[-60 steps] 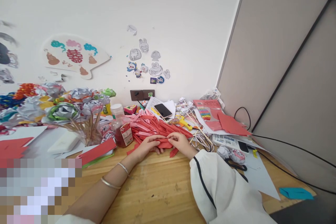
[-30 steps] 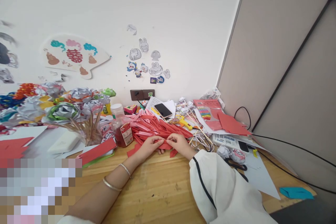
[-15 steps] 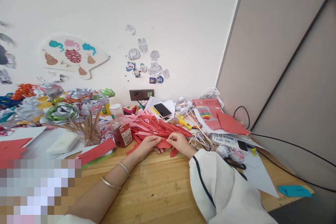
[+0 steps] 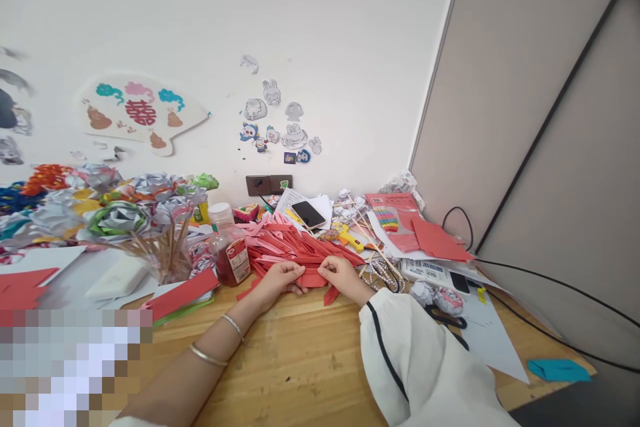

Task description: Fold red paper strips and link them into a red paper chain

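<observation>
Between my two hands is a small piece of red paper (image 4: 313,277), held at its ends just above the wooden table. My left hand (image 4: 283,279) pinches its left end, thumb on top. On the other end my right hand (image 4: 340,276) closes with thumb and fingers. Right behind them spreads a heap of folded red and pink paper strips (image 4: 280,240). A narrow red strip end (image 4: 331,295) lies under my right hand. To the left of my left hand stands a clear bottle (image 4: 231,253) with red contents and a white cap.
Left are a cup of wooden sticks (image 4: 173,255), a red paper sheet (image 4: 184,295) and paper flowers (image 4: 117,219). Behind the heap lie a phone (image 4: 308,214) and a yellow glue gun (image 4: 350,238). Right are a bead string (image 4: 383,275), black-handled scissors (image 4: 447,317) and a cable (image 4: 550,279).
The red paper between my hands now shows more of its flat face, with what looks like a crease along it. Both hands keep their grip in nearly the same place.
</observation>
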A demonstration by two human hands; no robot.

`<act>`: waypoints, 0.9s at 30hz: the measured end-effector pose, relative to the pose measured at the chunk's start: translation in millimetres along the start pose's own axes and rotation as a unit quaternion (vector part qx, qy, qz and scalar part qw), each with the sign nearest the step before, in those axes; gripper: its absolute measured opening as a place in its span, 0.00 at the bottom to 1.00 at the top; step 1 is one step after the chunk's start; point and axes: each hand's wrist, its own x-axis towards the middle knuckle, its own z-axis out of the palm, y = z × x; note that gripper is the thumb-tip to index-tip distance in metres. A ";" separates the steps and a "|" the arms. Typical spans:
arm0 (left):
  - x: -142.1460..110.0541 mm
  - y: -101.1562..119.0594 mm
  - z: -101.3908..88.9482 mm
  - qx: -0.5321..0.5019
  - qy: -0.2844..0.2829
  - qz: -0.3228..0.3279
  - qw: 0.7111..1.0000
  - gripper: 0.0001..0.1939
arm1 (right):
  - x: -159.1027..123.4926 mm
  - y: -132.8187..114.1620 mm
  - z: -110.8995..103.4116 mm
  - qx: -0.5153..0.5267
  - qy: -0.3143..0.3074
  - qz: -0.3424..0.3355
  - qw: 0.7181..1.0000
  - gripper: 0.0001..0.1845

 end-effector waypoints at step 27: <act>3.6 -11.7 8.5 -0.039 0.032 0.016 0.999 0.18 | 121.1 -0.4 -16.3 -0.372 0.086 -0.086 0.920 0.15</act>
